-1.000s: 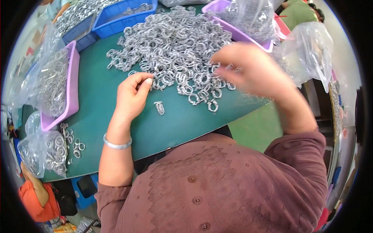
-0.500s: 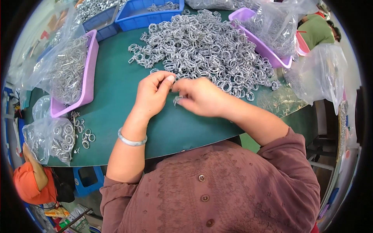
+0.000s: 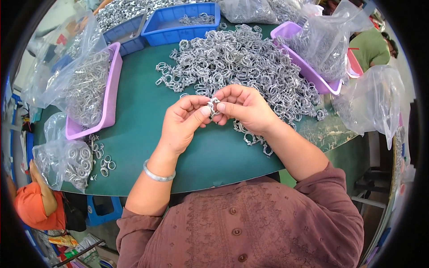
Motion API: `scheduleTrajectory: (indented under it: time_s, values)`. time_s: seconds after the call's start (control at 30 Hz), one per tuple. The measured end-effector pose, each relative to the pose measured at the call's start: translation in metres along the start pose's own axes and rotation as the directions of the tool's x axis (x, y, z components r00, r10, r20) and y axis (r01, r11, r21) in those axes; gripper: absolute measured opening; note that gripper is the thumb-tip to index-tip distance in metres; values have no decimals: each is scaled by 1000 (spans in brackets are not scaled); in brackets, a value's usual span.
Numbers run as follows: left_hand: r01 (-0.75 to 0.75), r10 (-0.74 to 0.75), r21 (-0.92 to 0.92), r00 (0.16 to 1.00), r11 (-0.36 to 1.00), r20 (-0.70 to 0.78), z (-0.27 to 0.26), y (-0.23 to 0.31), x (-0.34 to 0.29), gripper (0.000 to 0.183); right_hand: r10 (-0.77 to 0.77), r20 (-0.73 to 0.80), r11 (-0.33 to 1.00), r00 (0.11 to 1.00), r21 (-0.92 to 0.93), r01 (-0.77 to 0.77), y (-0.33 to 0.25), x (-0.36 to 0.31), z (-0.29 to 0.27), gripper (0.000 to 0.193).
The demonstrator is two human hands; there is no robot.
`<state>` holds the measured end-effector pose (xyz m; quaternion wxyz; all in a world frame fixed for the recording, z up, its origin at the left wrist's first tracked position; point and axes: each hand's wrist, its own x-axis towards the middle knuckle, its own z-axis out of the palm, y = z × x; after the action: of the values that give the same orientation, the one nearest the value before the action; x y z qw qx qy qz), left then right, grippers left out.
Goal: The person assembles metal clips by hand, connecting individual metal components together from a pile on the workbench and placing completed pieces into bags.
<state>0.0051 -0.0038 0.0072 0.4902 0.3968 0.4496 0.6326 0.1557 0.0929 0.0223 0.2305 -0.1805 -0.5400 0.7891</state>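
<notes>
Between my fingertips is a small silvery metal ring piece (image 3: 213,105), pinched from both sides in front of a large heap. My left hand (image 3: 183,119), with a pale bangle on the wrist, grips it between thumb and fingers. From the right, my right hand (image 3: 246,107) pinches the same piece. The piece's finer shape is partly hidden by the fingers. Behind my hands spreads the heap of grey metal ring pieces (image 3: 241,56). Some ring pieces (image 3: 253,137) lie on the green table (image 3: 143,89) just below my right hand.
A lilac tray (image 3: 114,89) with a bag of pieces stands at left, near a bag of spiral pieces (image 3: 80,163) and loose rings (image 3: 106,165). Blue bins (image 3: 178,31) sit at the back. Another lilac tray (image 3: 333,87) holds a bag at right. Two people (image 3: 38,205) are nearby.
My right hand has come up and in to the left hand, and both now pinch one piece. More ring pieces show below my right hand. The whole view has shifted slightly.
</notes>
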Motion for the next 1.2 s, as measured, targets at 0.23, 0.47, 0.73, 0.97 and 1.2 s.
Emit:
scheduleTrajectory:
  time_s: [0.23,0.47,0.73,0.97,1.2]
  values:
    - [64,-64,27,998,998,-19,-3,-1,3,17,24,15,999,1000,46,-25,2,-1,-3,24]
    - [61,-61,8,998,998,-12,-2,-3,2,16,27,16,997,1000,77,-28,3,-3,-3,26]
    - [53,-53,3,999,999,-7,-3,-5,0,19,-5,-1,998,1000,67,5,2,-4,-3,24]
    - [38,-38,3,999,999,-1,-5,-6,2,22,-41,-7,999,999,5,41,1,-4,-1,26]
    - [74,-74,-5,997,997,3,-5,-5,2,22,-62,-35,998,997,-14,61,2,-4,-2,29]
